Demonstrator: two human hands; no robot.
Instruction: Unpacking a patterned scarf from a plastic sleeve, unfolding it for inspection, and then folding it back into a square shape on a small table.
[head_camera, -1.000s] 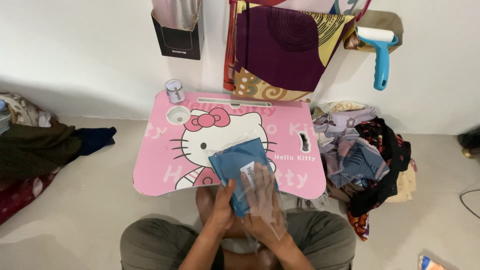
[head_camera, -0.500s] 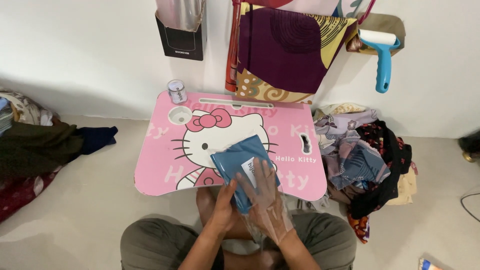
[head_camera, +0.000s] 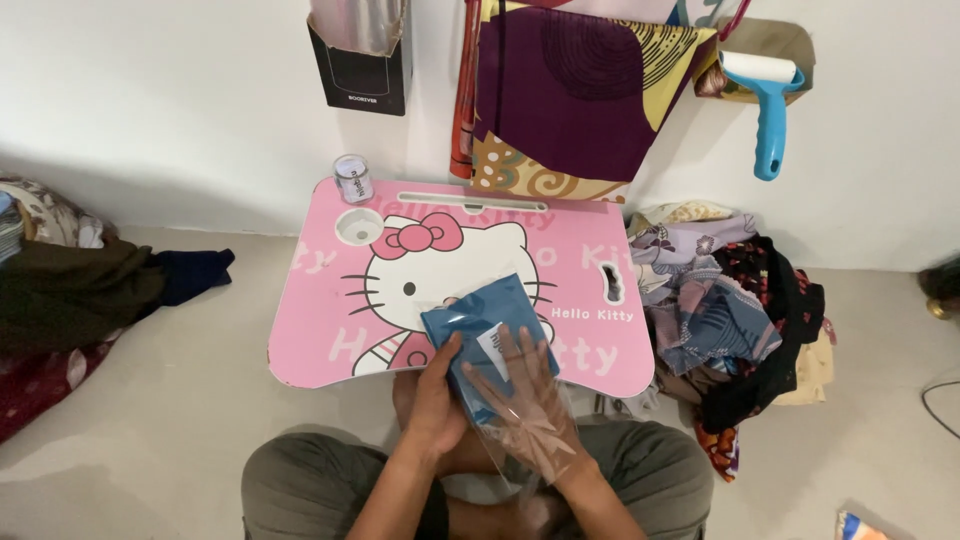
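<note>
A folded blue cloth (head_camera: 472, 312) lies partly inside a clear plastic bag (head_camera: 540, 440) at the near edge of a pink cartoon lap table (head_camera: 330, 300). My left hand (head_camera: 432, 398) grips the cloth's near left edge. My right hand (head_camera: 520, 395) is inside the bag, fingers spread flat on the cloth next to a white label. The bag's loose end trails over my right wrist toward my lap.
A small round jar (head_camera: 351, 179) stands at the table's far left corner by a cup hole. A pile of patterned clothes (head_camera: 730, 310) lies right of the table, dark clothes (head_camera: 80, 295) to the left. A blue lint roller (head_camera: 765, 105), hanging fabric (head_camera: 570, 90) and a black box (head_camera: 355, 60) are on the wall.
My left hand has slid up along the cloth's left edge. My right hand has shifted slightly inside the bag; the cloth sits a little nearer my lap.
</note>
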